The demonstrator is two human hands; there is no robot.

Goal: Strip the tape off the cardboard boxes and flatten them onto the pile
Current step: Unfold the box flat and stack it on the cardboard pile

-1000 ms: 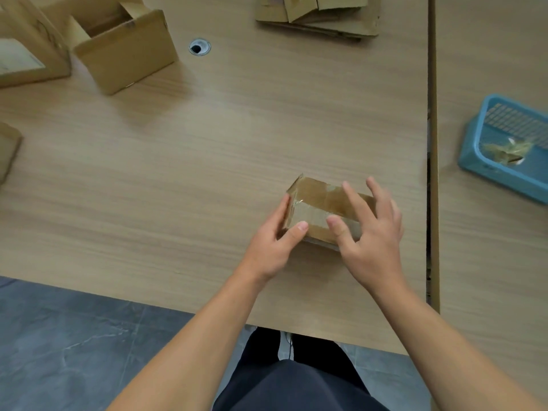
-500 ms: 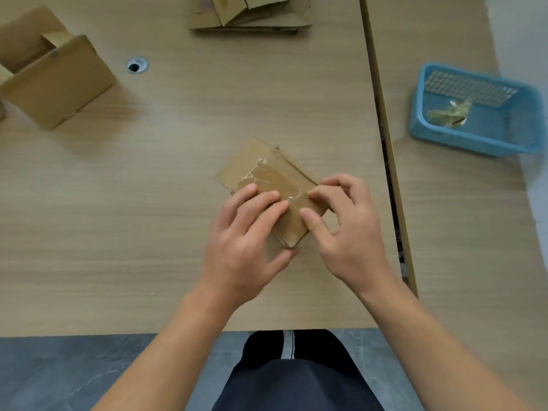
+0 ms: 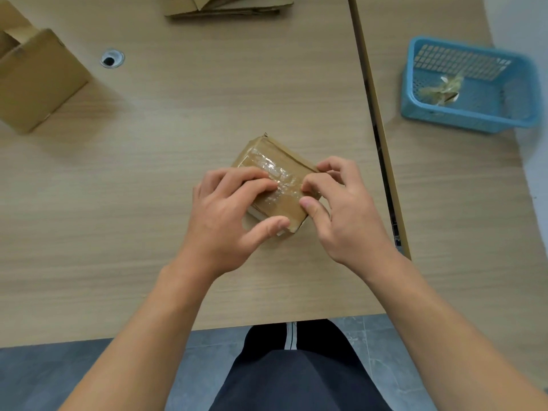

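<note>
A small brown cardboard box [image 3: 268, 157] sits on the wooden table, turned at an angle, with a strip of clear tape [image 3: 274, 169] running across its top. My left hand [image 3: 228, 215] holds the box from the near left, fingers pressed on the taped top and thumb against its near side. My right hand [image 3: 341, 209] is at the box's right end, with thumb and forefinger pinching at the tape's edge. A pile of flattened cardboard [image 3: 228, 7] lies at the table's far edge.
An opened cardboard box [image 3: 38, 81] stands at the far left. A round cable hole [image 3: 112, 58] is near it. On the adjoining table to the right stands a blue plastic basket [image 3: 462, 114] holding crumpled tape scraps [image 3: 441, 89]. A gap separates the two tables.
The box has been turned over and rotated so its taped face is up. Both hands have closed in on it, the right fingers now pinching at the tape's edge.
</note>
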